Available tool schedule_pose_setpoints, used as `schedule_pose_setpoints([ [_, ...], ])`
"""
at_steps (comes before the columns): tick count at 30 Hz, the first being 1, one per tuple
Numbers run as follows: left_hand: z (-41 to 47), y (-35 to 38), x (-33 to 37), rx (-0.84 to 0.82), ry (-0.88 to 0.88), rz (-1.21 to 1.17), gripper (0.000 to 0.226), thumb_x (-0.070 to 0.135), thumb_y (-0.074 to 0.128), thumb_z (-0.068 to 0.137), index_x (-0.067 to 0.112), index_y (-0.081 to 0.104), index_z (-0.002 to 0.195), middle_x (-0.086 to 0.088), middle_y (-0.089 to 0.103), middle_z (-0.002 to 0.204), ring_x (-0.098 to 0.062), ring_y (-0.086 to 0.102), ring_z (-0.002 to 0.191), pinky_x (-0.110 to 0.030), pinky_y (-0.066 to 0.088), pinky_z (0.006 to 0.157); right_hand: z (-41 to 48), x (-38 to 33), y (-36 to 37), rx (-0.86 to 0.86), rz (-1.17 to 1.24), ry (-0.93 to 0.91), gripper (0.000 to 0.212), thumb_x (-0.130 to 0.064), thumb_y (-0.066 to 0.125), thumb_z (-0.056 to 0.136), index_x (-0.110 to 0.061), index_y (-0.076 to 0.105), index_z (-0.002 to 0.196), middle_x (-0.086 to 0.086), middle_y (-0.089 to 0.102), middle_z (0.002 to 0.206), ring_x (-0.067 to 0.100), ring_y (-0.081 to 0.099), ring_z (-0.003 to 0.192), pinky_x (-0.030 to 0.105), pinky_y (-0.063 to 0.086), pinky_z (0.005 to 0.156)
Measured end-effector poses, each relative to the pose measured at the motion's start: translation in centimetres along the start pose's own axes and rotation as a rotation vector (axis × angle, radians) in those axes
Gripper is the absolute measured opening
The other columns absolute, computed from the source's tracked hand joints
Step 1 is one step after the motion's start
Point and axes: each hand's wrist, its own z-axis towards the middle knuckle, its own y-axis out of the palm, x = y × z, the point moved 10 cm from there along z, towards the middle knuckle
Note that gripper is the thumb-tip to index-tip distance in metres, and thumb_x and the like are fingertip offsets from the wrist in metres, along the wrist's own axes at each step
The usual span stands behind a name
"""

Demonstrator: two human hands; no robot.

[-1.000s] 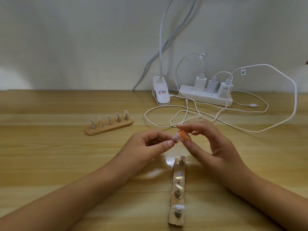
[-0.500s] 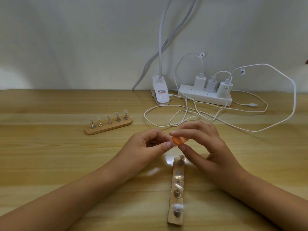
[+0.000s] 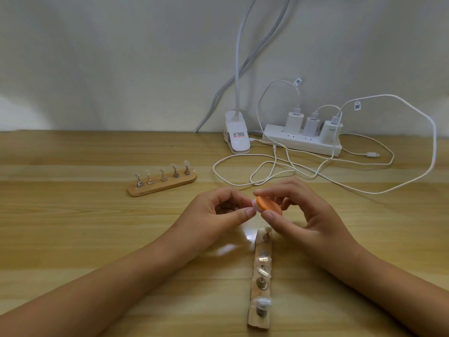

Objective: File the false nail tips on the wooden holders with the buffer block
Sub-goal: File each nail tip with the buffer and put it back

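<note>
Tilted since a moment ago, the orange buffer block (image 3: 269,206) now shows its broad face, pinched between the thumb and fingers of the right hand (image 3: 313,215). The left hand (image 3: 213,215) pinches a pale nail tip (image 3: 254,205) against the block's edge, above the near wooden holder (image 3: 262,249) on the tabletop (image 3: 73,239). A second holder (image 3: 162,186) lies well apart, to the left.

Left hand (image 3: 216,211): fingers curled, thumb and forefinger pinching a nail tip (image 3: 254,205).
Right hand (image 3: 311,215): fingertips gripping the buffer block (image 3: 269,206).
Pose: both hands' fingertips nearly meeting.
</note>
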Motion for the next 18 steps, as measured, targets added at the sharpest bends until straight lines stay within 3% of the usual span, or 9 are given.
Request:
schedule_pose_setpoints([
  [6, 0.0, -0.2, -0.1, 0.021, -0.014, -0.046, 0.022, 0.025, 0.074, 0.072, 0.014, 0.074, 0.091, -0.002, 0.073, 0.089, -0.005, 0.066, 0.083, -0.014, 0.050, 0.077, 0.2, 1.7, -0.5, 0.065, 0.115, 0.126, 0.024, -0.031, 0.075, 0.086, -0.028, 0.066, 0.107, -0.008, 0.067, 0.101, 0.016, 0.062, 0.096, 0.043, 0.050, 0.085],
  [11, 0.1, -0.3, 0.1, 0.026, 0.002, -0.024, 0.019, 0.026, 0.075, 0.071, 0.023, 0.072, 0.089, -0.001, 0.071, 0.087, -0.007, 0.067, 0.086, -0.015, 0.049, 0.078, 0.0, 0.6, -0.4, 0.058, 0.189, 0.023, 0.023, -0.030, 0.068, 0.087, -0.023, 0.063, 0.108, -0.009, 0.067, 0.105, 0.021, 0.065, 0.099, 0.038, 0.053, 0.082],
  [18, 0.1, 0.0, 0.4, 0.010, 0.051, -0.038, 0.009, 0.027, 0.075, 0.077, 0.025, 0.073, 0.085, 0.001, 0.072, 0.087, -0.007, 0.066, 0.084, -0.017, 0.050, 0.078, 0.1, 1.0, 0.6, 0.001, 0.363, 0.081, 0.026, -0.015, 0.074, 0.082, -0.017, 0.059, 0.103, -0.003, 0.068, 0.100, 0.014, 0.069, 0.093, 0.023, 0.055, 0.083],
])
